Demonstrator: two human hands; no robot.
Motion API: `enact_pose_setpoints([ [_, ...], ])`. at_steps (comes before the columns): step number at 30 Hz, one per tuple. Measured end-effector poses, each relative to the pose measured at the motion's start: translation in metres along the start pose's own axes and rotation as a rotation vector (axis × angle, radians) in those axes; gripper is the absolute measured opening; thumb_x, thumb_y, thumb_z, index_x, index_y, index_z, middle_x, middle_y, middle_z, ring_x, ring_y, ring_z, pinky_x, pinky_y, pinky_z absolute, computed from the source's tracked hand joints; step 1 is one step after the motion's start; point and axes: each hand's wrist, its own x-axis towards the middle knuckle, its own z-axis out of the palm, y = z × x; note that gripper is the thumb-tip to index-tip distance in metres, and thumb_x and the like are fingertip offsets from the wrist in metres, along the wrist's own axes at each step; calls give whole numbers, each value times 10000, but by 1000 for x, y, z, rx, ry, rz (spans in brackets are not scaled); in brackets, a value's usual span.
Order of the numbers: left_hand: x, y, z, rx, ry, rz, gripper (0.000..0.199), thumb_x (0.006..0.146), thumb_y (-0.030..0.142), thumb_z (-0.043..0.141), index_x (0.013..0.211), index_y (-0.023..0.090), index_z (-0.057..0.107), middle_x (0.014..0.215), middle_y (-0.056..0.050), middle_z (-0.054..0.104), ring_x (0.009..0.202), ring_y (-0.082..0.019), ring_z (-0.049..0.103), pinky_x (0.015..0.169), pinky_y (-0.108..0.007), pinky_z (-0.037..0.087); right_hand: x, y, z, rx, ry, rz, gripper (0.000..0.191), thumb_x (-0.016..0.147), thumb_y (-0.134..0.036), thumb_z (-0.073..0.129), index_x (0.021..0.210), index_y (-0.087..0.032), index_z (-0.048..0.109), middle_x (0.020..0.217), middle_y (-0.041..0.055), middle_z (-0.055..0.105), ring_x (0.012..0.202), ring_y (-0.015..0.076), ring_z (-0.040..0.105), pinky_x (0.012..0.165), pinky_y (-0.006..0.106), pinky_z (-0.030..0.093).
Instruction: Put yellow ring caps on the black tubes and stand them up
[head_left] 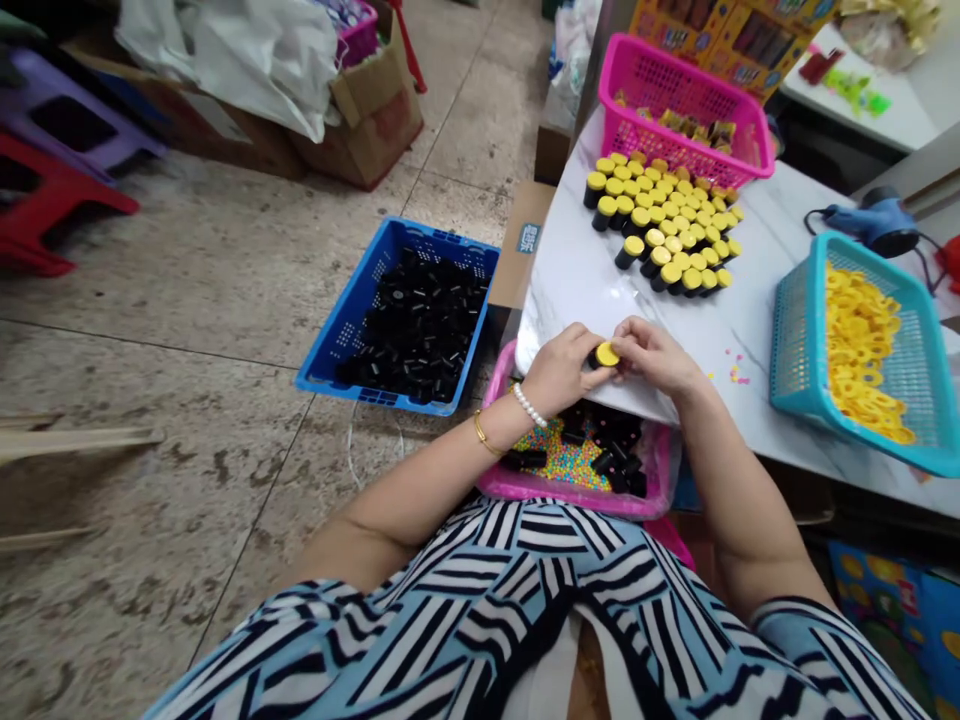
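Observation:
My left hand (559, 368) is closed round a small black tube with a yellow cap (606, 354), at the near edge of the table. My right hand (651, 352) has its thumb and fingers pinched at the side of that cap. Just below both hands sits a pink tray (577, 492) lined with plastic, holding small colourful candy beads (568, 462) and several black tubes (619, 462). Farther up the table stands a tight group of yellow-capped black tubes (671, 222), upright.
A pink basket (686, 95) with small wrapped pieces stands behind the group. To the right, a teal basket (799, 335) holds yellow rings (862, 350). A blue crate (330, 345) of black tubes is on the floor at left. Loose beads (737, 375) lie on the white table (757, 320).

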Motion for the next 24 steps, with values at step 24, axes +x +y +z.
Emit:
enact_pose_setpoints([
  [24,196,-55,-4,191,-90,-393,317,856,223,736,1154,123,697,890,-50,769,894,-188,714,881,-301,531,-23,26,30,319,553,-214,306,885,-438,722,1071,-229,599,633,-56,607,446,93,513,450,234,399],
])
